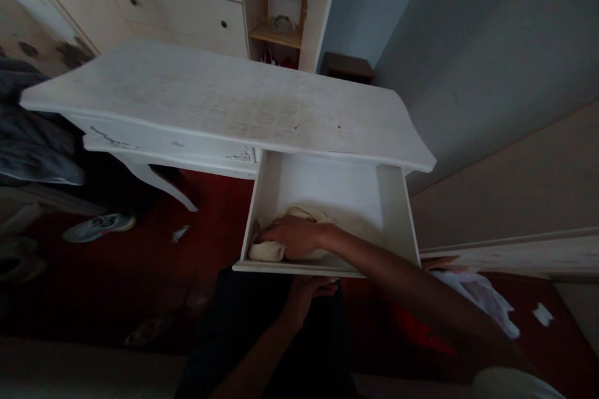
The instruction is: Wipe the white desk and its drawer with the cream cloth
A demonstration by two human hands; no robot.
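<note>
A white drawer [395, 212] stands pulled out from the right end of a white desk [224, 100]. Inside it lies a cream cloth [266, 251], bunched at the front left corner. My right hand [292, 237] reaches in from the right and presses down on the cloth, fingers curled over it. My left hand [311, 290] is under the drawer's front edge, fingers hooked up against its underside.
A grey shoe [98, 226] and paper scraps lie on the red carpet under the desk. Dark bedding [32, 137] is at the left. A white plastic bag [482, 299] lies at the right by a beige panel. Cupboards stand behind.
</note>
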